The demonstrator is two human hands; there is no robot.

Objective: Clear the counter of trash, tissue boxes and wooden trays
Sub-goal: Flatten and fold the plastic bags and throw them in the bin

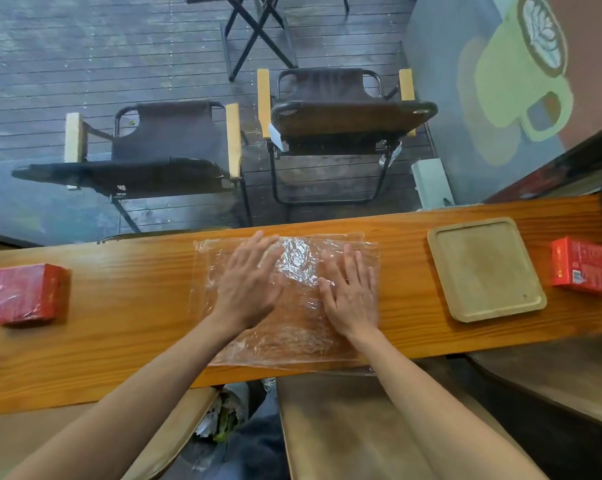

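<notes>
Lying flat mid-counter, the clear plastic sheet (pixel 285 299) looks like the trash step in hand. Both palms rest on it: the left hand (pixel 247 289) and right hand (pixel 350 299), fingers spread and flat, pinching nothing. Next, I judge, the film must be gathered into a wad before lifting, since it is limp and may cling. Forearms reach forward over the counter (pixel 119 334) edge. To the right sits the wooden tray (pixel 485 270); red tissue boxes (pixel 22 294) lie near both ends.
</notes>
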